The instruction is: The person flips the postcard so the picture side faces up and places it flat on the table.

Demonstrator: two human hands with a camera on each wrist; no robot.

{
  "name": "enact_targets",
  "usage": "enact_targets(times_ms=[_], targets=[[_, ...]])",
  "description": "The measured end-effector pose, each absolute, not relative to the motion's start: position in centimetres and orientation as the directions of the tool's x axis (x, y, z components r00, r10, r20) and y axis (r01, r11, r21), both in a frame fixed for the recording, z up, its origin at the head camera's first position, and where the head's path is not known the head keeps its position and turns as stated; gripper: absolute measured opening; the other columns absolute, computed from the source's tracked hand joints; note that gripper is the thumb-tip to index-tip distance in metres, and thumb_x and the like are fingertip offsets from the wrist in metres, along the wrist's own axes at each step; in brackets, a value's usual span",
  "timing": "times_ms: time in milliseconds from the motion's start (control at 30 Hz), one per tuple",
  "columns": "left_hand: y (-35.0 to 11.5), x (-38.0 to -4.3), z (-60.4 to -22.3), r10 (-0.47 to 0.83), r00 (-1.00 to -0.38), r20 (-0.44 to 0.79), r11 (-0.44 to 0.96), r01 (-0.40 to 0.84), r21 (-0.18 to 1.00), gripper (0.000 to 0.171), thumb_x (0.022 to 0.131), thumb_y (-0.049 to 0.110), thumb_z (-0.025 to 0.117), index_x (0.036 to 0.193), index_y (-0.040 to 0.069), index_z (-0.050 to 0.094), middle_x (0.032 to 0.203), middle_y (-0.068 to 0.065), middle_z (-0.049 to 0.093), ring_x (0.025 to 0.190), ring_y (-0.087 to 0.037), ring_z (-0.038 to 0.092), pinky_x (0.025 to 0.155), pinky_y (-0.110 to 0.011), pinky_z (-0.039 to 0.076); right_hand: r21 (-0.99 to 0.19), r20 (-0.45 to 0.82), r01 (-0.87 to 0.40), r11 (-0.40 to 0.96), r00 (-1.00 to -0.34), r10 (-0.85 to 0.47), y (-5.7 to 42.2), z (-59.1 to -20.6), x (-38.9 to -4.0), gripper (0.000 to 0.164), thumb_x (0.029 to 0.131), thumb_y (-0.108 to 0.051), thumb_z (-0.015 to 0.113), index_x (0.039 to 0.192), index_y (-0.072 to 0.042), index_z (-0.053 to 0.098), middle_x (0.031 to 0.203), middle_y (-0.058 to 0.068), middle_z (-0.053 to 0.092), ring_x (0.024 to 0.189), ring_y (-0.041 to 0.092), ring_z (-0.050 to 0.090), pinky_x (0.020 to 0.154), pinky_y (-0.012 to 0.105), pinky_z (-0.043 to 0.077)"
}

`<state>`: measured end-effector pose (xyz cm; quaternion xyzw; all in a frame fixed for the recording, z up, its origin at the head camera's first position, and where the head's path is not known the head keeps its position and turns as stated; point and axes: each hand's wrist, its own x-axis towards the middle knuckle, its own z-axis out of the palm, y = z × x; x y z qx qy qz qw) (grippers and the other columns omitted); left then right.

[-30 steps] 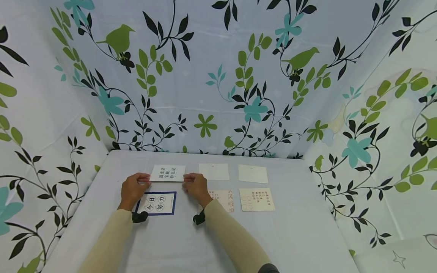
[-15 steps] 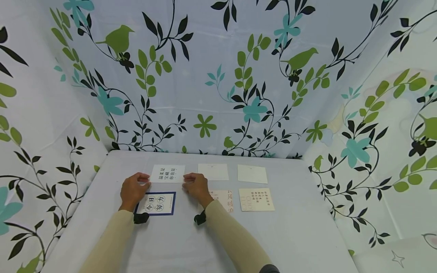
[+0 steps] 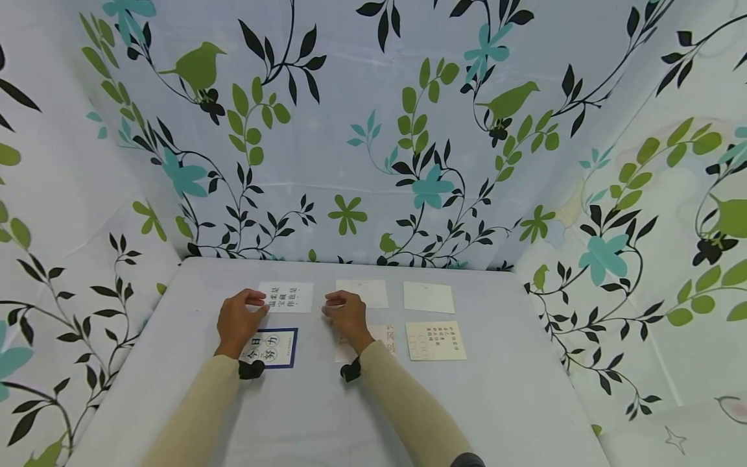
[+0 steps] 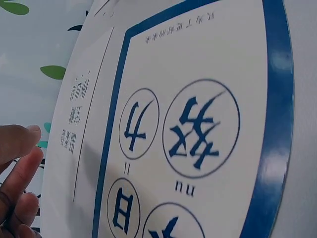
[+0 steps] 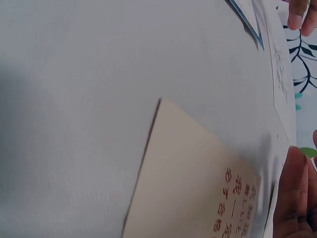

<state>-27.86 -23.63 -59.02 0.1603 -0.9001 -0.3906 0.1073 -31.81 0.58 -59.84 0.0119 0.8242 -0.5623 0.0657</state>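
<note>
A white card with black characters (image 3: pixel 297 297) lies flat at the back left of the table. My left hand (image 3: pixel 238 321) is at its left edge, overlapping a corner of the blue-bordered card (image 3: pixel 283 350) in front; no card shows between its bent fingers (image 4: pixel 20 171) in the left wrist view. To the right, my right hand (image 3: pixel 348 318) hovers between the white card and a plain cream card (image 3: pixel 373 293), nothing visible in its fingers. Its wrist partly covers a card with reddish print (image 3: pixel 382 340), whose near corner fills much of the right wrist view.
Two more cream cards form the right column: a plain one (image 3: pixel 428 297) at the back and a printed one (image 3: pixel 438 340) in front. A white cloth covers the table (image 3: pixel 513 402). Leaf-and-bird patterned curtains (image 3: pixel 344 155) stand behind and at the sides.
Both hands have moved right; the right hand has come away from the white card, the left hand now overlaps its left edge. The white card was lowered flat onto the table.
</note>
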Motion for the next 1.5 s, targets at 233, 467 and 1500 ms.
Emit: enact_targets(times_ms=[233,467,1500], targets=[[-22.1,-28.7,-59.4,-0.324,-0.941,0.096,0.636,-0.142,0.759,0.027,0.096,0.016,0.077,0.121,0.008,0.073,0.111,-0.018,0.078,0.124,-0.040,0.059,0.107,-0.061,0.041,-0.926,-0.066,0.045,0.374,-0.997,-0.043,2.1,-59.8,-32.1,0.027,0.095,-0.015,0.080,0.121,-0.010,0.076,0.103,-0.002,0.075,0.081,0.010,0.070,0.072,0.027,0.061],[-20.7,-29.4,-59.5,-0.285,-0.951,0.120,0.636,-0.093,0.766,0.026,0.094,0.018,0.079,0.118,0.009,0.073,0.109,-0.016,0.079,0.120,-0.039,0.061,0.103,-0.059,0.043,-0.939,-0.034,0.024,0.344,-0.999,-0.023,3.9,-59.4,-32.4,0.029,0.094,-0.015,0.081,0.122,-0.009,0.076,0.104,0.000,0.076,0.083,0.012,0.072,0.071,0.027,0.062],[-13.8,-31.2,-60.2,-0.162,-0.981,0.111,0.621,-0.014,0.784,0.028,0.090,0.015,0.083,0.117,0.010,0.075,0.105,-0.010,0.081,0.117,-0.034,0.064,0.101,-0.053,0.046,-0.902,-0.042,0.083,0.424,-0.994,0.105,10.0,-59.9,-33.7,0.032,0.092,-0.014,0.083,0.123,-0.012,0.076,0.113,0.005,0.077,0.083,0.015,0.074,0.071,0.029,0.062]])
